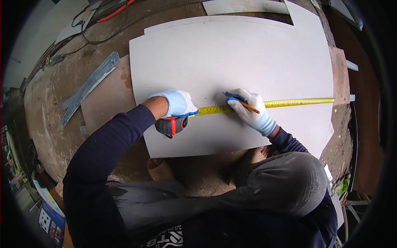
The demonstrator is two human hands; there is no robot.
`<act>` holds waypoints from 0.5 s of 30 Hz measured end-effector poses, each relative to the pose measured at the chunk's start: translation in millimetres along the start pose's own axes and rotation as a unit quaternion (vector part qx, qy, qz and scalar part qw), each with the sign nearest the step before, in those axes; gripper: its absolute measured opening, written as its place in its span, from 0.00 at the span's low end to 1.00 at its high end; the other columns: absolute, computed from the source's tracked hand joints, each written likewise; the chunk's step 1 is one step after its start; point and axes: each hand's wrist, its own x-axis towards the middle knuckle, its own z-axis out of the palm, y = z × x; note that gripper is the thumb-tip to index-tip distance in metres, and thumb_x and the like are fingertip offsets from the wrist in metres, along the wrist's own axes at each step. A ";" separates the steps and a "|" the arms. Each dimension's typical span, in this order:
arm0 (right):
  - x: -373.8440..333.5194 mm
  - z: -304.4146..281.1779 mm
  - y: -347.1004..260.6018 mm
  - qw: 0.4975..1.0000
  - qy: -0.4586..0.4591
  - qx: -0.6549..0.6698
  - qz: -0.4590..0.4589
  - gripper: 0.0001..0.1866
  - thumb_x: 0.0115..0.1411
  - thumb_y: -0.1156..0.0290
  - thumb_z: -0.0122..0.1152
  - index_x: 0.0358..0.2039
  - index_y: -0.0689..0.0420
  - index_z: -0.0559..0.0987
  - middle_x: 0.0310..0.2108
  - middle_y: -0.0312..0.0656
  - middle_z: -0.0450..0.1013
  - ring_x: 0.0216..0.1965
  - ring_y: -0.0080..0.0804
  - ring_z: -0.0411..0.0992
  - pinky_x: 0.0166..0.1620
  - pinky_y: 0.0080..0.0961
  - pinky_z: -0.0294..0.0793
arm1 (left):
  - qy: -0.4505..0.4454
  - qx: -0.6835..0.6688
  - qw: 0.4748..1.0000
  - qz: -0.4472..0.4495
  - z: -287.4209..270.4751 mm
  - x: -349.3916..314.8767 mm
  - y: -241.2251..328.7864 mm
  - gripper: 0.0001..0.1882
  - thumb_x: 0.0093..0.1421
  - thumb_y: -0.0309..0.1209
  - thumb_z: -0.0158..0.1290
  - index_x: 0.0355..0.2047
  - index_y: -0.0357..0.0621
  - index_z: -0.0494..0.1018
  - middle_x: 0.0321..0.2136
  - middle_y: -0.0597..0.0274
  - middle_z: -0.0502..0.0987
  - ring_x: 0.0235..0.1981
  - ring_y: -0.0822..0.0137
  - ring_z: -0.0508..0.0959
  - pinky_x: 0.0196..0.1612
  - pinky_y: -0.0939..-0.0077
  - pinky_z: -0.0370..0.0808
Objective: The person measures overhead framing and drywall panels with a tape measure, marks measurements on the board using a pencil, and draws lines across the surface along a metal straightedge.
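Observation:
A large white sheet (231, 53) lies flat in front of me. Across it runs the yellow blade of a tape measure (300, 102), its far end at the sheet's right edge. My left hand (178, 103), in a white and blue work glove, is closed on the blade right beside the red and black tape case (171, 125). In a matching glove, my right hand (248, 107) rests over the blade near the sheet's middle. A pencil (250, 108) is pinched in its fingers, tip pointing up and left. A small dark mark shows on the sheet between the hands.
A grey metal strip (90, 89) lies on the stained brown floor (49, 99) to the left. Behind it are a dark cable (97, 42) and an orange-red hose (116, 11). More white offcuts (248, 6) lie beyond the sheet. My sandalled feet are at its near edge.

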 end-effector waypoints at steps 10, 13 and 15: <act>-67.6 -77.8 33.0 0.921 0.220 -0.302 -0.110 0.09 0.62 0.73 0.70 0.42 0.61 0.83 0.28 0.45 0.78 0.26 0.46 0.76 0.36 0.38 0.76 | -0.138 -0.204 0.955 0.162 5.5 -32.4 -16.0 0.33 0.68 0.60 0.56 0.55 0.42 0.79 0.41 0.62 0.83 0.41 0.67 0.82 0.49 0.73 0.79; -61.4 -89.1 15.1 0.917 0.195 -0.328 -0.118 0.09 0.62 0.73 0.71 0.41 0.60 0.83 0.27 0.45 0.78 0.27 0.46 0.76 0.35 0.37 0.76 | -0.168 -0.275 0.923 0.209 12.2 -47.1 -32.1 0.44 0.60 0.47 0.67 0.71 0.41 0.64 0.52 0.50 0.79 0.51 0.62 0.80 0.56 0.70 0.79; -50.1 -88.5 9.1 0.928 0.169 -0.305 -0.129 0.09 0.61 0.73 0.72 0.40 0.60 0.83 0.27 0.44 0.78 0.28 0.46 0.77 0.36 0.37 0.77 | -0.138 -0.258 0.933 0.211 13.8 -62.8 -37.1 0.44 0.62 0.46 0.66 0.72 0.38 0.62 0.55 0.47 0.78 0.52 0.62 0.80 0.57 0.70 0.78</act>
